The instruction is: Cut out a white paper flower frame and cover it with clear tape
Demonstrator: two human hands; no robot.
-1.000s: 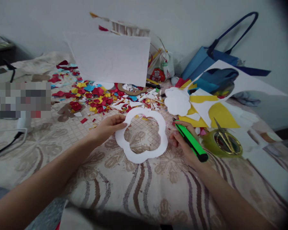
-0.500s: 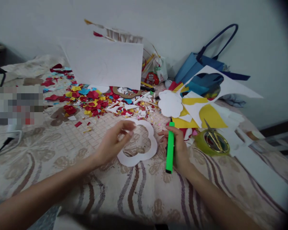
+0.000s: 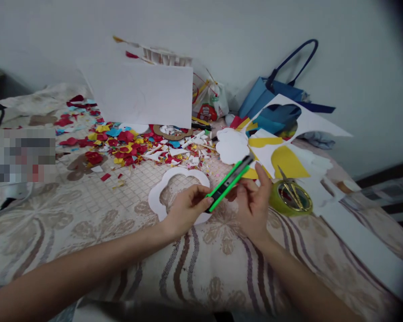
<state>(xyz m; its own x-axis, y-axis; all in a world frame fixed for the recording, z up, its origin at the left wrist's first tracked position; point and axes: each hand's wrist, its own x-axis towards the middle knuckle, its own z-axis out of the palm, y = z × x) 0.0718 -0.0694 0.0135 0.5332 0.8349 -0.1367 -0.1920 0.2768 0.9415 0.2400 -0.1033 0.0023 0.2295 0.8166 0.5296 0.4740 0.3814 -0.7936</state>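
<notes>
A green utility knife (image 3: 229, 184) with a black slider slants up to the right above the table. My left hand (image 3: 190, 205) pinches its lower end between thumb and fingers. Beside the knife's upper half is my right hand (image 3: 253, 203), thumb and index finger apart, the other fingers partly bent. Whether those bent fingers touch the knife is hard to make out. Under my left hand lies a white scalloped paper ring (image 3: 157, 197), partly covered by that hand. A white cloud-shaped paper cutout (image 3: 231, 146) sits just beyond the knife tip.
Gold-handled scissors (image 3: 293, 197) rest on a roll of yellowish tape (image 3: 278, 201) at the right. Colored paper scraps (image 3: 130, 143) spread across the back, before a standing white sheet (image 3: 144, 96). Yellow paper (image 3: 289, 162), a cut white sheet (image 3: 317, 120) and a blue bag (image 3: 257, 98) are back right.
The knife, upright in my right hand before, is now tilted and held by my left hand. My left hand left the ring's upper edge and moved right; my right hand's grip has loosened.
</notes>
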